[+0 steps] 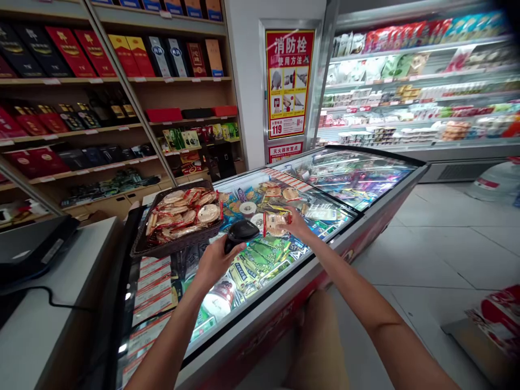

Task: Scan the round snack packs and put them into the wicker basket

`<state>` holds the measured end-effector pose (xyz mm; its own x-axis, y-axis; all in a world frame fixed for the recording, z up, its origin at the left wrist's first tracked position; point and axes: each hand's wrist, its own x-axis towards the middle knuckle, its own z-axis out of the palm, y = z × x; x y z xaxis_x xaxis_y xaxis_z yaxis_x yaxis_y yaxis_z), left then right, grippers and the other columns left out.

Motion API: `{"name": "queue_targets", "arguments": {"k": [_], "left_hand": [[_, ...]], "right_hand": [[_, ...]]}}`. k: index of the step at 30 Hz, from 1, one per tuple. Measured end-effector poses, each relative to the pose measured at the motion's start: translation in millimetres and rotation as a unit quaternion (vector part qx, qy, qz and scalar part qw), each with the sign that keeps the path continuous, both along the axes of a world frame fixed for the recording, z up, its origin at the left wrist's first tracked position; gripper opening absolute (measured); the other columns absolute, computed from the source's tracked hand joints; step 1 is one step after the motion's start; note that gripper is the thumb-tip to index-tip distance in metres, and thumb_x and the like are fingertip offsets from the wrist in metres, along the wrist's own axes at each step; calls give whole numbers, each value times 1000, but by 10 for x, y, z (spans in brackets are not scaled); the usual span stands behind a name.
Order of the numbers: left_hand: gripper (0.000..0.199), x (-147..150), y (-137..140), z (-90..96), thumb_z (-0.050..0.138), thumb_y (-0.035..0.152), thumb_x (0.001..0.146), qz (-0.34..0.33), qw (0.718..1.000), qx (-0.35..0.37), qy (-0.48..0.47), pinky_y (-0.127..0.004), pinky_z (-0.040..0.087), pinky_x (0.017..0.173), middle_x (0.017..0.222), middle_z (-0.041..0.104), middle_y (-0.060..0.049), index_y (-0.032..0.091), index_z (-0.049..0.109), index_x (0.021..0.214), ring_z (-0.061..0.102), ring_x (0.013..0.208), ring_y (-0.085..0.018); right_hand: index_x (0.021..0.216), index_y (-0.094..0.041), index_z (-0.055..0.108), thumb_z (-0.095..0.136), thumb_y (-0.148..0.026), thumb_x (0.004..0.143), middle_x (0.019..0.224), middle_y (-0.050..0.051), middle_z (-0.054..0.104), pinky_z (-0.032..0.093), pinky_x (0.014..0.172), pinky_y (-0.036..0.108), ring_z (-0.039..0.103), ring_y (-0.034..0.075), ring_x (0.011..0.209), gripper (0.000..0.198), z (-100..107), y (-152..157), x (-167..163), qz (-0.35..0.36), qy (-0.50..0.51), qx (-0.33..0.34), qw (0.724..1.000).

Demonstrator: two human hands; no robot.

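Note:
My left hand (217,259) is wrapped round the handle of a black barcode scanner (242,231), its head turned to the right. In my right hand (297,225) is a packaged round cookie (276,223) in clear wrap with red ends, held just right of the scanner. Both hands are above the glass top of a chest freezer (260,317). To the left, a dark woven basket (174,250) stands on the freezer, heaped with similar wrapped cookies (182,208). More wrapped cookies (290,194) lie on the glass beyond my right hand.
Price label strips (152,292) line the freezer's left end. A counter (81,265) carrying a black device (36,244) stands at left. Behind are shelves of boxes (60,51) and a refrigerated display (406,92). A red-and-white carton (498,314) is on the right.

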<state>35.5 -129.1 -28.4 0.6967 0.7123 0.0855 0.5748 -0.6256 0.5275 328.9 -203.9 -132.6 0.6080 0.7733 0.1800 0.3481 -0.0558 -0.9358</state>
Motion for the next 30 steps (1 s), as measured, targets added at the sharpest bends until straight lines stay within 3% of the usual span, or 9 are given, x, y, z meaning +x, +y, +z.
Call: {"name": "queue_targets", "arguments": {"k": [7, 11, 17, 21, 26, 28, 30], "left_hand": [[50, 48, -134, 51, 50, 62, 86, -20, 1000, 1, 5, -28, 36, 60, 67, 68, -4, 18, 65, 104, 64, 66, -24], [47, 8, -169, 68, 48, 60, 87, -21, 1000, -11, 4, -28, 34, 58, 62, 63, -3, 18, 63, 101, 62, 63, -23], [43, -204, -81, 48, 47, 62, 85, 0, 1000, -19, -14, -27, 31, 58, 63, 60, -1, 21, 58, 86, 58, 63, -21], [41, -522, 99, -30, 47, 61, 85, 47, 998, -13, -32, -27, 32, 58, 64, 60, -1, 22, 57, 83, 57, 63, -21], [45, -950, 324, -141, 47, 63, 84, 99, 992, -20, -77, -27, 34, 58, 63, 59, 0, 20, 61, 90, 57, 62, -21], [47, -1076, 390, -169, 47, 63, 83, 115, 990, -25, -82, -27, 35, 57, 61, 59, 1, 19, 61, 91, 57, 60, -21], [47, -1167, 443, -186, 47, 63, 83, 124, 988, -24, -84, -27, 36, 57, 59, 59, 1, 19, 62, 91, 57, 59, -21]], "right_hand": [[125, -25, 48, 75, -51, 72, 83, -1, 62, 45, 59, 26, 59, 16, 69, 65, 252, -177, -216, 56, 130, 52, 989], [120, -26, 52, 75, -54, 72, 81, 0, 61, 44, 56, 25, 58, 16, 71, 61, 288, -166, -342, 67, 125, 60, 988], [120, -25, 51, 68, -58, 77, 85, 1, 64, 46, 54, 26, 59, 16, 67, 56, 345, 10, -548, 59, 81, 4, 995], [120, -24, 48, 64, -54, 81, 89, 2, 66, 48, 51, 27, 60, 16, 63, 52, 441, 343, -751, 89, 100, 11, 991], [133, -26, 41, 60, -47, 86, 108, 4, 68, 59, 72, 34, 68, 21, 94, 54, 597, 1039, -1167, 155, 114, 56, 980], [137, -27, 41, 61, -43, 87, 117, 5, 67, 58, 82, 36, 67, 21, 103, 57, 653, 1313, -1330, 187, 71, 60, 978], [136, -26, 45, 64, -39, 84, 126, 6, 64, 53, 95, 38, 63, 22, 114, 57, 680, 1540, -1415, 170, -19, 68, 983]]}}
